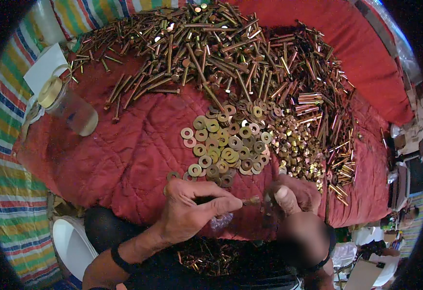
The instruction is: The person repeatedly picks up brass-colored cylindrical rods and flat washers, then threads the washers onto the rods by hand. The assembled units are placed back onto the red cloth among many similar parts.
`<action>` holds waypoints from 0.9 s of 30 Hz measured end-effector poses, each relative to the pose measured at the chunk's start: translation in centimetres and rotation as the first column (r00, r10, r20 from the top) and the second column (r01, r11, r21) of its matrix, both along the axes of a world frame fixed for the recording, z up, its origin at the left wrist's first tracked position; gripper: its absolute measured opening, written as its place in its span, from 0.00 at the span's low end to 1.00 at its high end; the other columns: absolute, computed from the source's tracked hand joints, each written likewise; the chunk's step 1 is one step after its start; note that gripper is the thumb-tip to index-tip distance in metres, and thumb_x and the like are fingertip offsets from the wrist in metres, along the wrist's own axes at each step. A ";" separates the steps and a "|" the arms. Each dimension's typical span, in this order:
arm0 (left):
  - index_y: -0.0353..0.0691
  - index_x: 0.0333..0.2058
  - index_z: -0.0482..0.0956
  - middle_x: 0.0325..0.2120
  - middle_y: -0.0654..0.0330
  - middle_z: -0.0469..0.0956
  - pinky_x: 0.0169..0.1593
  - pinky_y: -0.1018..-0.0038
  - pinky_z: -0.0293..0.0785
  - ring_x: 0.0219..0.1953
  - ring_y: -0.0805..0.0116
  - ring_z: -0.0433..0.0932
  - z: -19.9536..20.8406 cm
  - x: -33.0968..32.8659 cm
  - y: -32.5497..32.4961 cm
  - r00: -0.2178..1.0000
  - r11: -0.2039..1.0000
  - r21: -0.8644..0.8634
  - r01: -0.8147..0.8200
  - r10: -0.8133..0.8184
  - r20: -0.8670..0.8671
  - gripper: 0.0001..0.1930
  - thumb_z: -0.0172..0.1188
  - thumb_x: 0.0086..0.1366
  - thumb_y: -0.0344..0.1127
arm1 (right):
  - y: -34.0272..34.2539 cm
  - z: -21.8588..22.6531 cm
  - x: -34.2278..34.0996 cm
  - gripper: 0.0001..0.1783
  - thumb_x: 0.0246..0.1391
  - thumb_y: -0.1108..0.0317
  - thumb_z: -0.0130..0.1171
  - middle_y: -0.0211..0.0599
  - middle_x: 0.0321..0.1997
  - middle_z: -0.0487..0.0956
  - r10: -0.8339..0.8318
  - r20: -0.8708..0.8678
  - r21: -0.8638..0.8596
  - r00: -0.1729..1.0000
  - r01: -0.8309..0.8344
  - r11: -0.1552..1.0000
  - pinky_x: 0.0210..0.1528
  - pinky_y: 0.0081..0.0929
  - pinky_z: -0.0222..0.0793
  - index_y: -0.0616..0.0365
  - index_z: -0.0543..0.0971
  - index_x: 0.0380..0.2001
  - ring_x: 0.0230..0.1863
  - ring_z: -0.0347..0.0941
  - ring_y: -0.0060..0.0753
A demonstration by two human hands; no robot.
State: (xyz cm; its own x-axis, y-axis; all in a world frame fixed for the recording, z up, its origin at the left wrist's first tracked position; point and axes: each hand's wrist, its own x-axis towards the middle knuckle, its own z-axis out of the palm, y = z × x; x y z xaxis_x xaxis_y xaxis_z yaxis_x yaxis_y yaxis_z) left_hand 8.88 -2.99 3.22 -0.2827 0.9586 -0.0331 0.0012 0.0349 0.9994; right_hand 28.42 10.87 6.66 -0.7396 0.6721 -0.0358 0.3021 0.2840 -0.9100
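My left hand (pixel 197 208) is closed in a pinch over the near edge of the red quilted cloth. From its fingertips a small, thin brassy piece (pixel 251 199) points right, its kind too blurred to name. Facing it is my right hand (pixel 298 195), fingers curled in and thumb toward the left hand; what it holds, if anything, is hidden. Just beyond my left hand lies a spread of flat washers (pixel 229 153). Small brassy nuts (pixel 296 145) are heaped beyond my right hand.
Long bolts (pixel 197 53) form a big pile at the far side, running down the right. A lidded clear jar (pixel 73 108) lies at left by a white sheet (pixel 46 67). More hardware (pixel 211 256) sits below my hands. Striped sheeting (pixel 15 193) borders the left.
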 end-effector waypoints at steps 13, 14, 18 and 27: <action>0.35 0.37 0.90 0.29 0.61 0.88 0.36 0.79 0.78 0.30 0.80 0.82 -0.1 0.2 0.0 0.996 0.999 -0.036 0.020 -0.016 0.093 0.06 0.69 0.65 0.30 | 0.2 -0.2 0.3 0.11 0.52 0.68 0.74 0.36 0.31 0.82 0.179 0.155 0.281 0.971 -0.218 0.935 0.32 0.28 0.72 0.57 0.85 0.38 0.30 0.80 0.34; 0.35 0.37 0.90 0.28 0.61 0.88 0.36 0.80 0.77 0.30 0.81 0.81 -0.1 0.2 0.0 0.996 0.999 -0.042 0.022 -0.019 0.083 0.05 0.69 0.65 0.30 | 0.3 -0.1 0.2 0.10 0.53 0.67 0.73 0.36 0.31 0.82 0.189 0.105 0.275 0.976 -0.211 0.938 0.32 0.28 0.72 0.57 0.85 0.38 0.30 0.80 0.34; 0.34 0.34 0.90 0.29 0.59 0.88 0.38 0.77 0.79 0.31 0.77 0.84 0.0 -0.2 -0.1 0.996 0.995 -0.099 0.020 -0.012 0.085 0.06 0.70 0.63 0.32 | 0.5 -0.2 0.0 0.10 0.56 0.64 0.70 0.36 0.31 0.82 0.192 0.051 0.289 0.980 -0.199 0.937 0.32 0.28 0.71 0.57 0.85 0.38 0.31 0.80 0.35; 0.35 0.36 0.91 0.29 0.62 0.88 0.35 0.80 0.77 0.30 0.82 0.81 0.2 0.0 0.3 0.995 0.994 -0.111 0.002 0.009 0.097 0.06 0.70 0.64 0.31 | -0.1 -0.7 -0.5 0.07 0.56 0.68 0.70 0.36 0.30 0.82 0.198 0.022 0.280 0.980 -0.196 0.940 0.30 0.31 0.71 0.59 0.84 0.36 0.28 0.78 0.37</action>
State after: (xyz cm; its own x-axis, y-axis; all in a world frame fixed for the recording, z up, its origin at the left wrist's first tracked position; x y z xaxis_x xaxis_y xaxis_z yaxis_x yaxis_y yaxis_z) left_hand 8.93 -2.69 3.40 -0.2763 0.9466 -0.1662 -0.0962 0.1448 0.9848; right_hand 27.93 10.73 5.98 -0.8578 0.4953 0.1374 0.2091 0.5806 -0.7869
